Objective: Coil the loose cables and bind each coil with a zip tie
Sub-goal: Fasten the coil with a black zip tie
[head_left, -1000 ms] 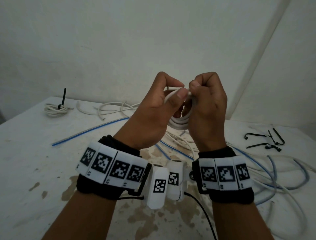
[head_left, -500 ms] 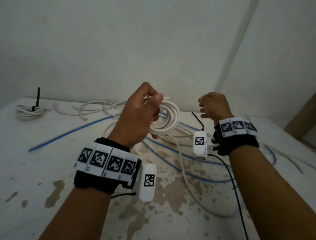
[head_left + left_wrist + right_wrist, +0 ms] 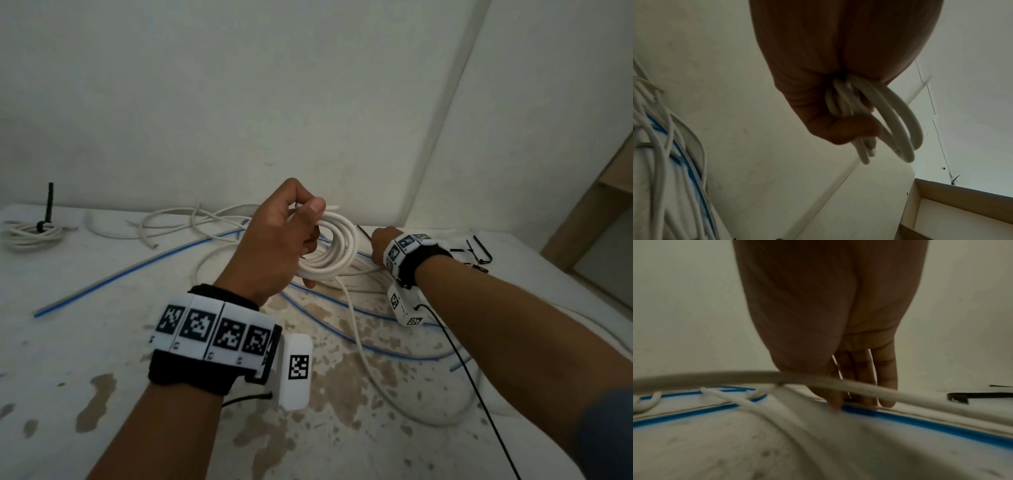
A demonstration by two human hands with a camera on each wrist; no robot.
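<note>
My left hand is raised over the table and grips a coil of thick white cable; in the left wrist view the loops hang out of the fist. A tail of this cable drops to the table. My right hand is down at the back of the table, beside a black zip tie. In the right wrist view its straight fingers touch the surface among cables; whether they hold the tie is hidden.
A bound white coil lies at the far left of the stained white table. Loose white cables and blue cables cross the middle. More black zip ties lie at back right. Wooden furniture stands right.
My right hand let go of the coil and moved right and down to the table near the zip tie. The left hand kept the coil and lowered a little.
</note>
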